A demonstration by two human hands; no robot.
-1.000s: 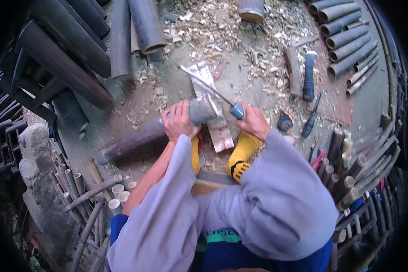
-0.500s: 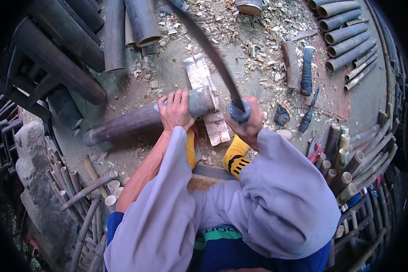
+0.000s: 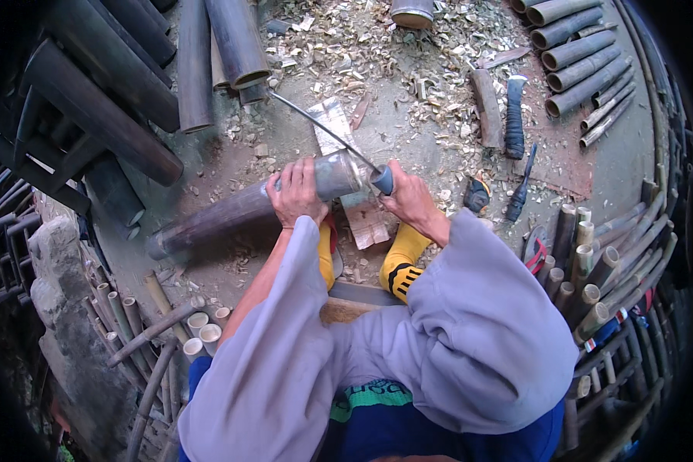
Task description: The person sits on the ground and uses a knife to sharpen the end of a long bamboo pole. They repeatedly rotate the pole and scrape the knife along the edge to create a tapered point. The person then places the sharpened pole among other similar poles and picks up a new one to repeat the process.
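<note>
My left hand (image 3: 299, 192) presses down on a thick, dark bamboo tube (image 3: 227, 214), its fingers wrapped over the top near the right end. The tube lies at a slant, its right end raised on a pale, worn wooden block (image 3: 366, 222). Just right of that end, my right hand (image 3: 413, 202) is closed round the blue-grey handle of a machete (image 3: 327, 129). Its blade shows almost edge-on and runs up to the left, beyond the tube's end. From this view I cannot tell whether the blade touches the bamboo.
Wood chips (image 3: 431, 69) litter the ground ahead. On the right lie a wrapped-handle blade (image 3: 514, 119), a smaller wrapped tool (image 3: 522, 189), a tape measure (image 3: 477, 195) and a bamboo piece (image 3: 487, 108). Bamboo tubes (image 3: 585, 69) line both sides; my yellow-socked feet (image 3: 406, 258) flank the block.
The machete has swung down and turned, from broad side showing to nearly edge-on. My right hand has shifted slightly left, nearer the tube's end. My left hand keeps its grip on the bamboo tube.
</note>
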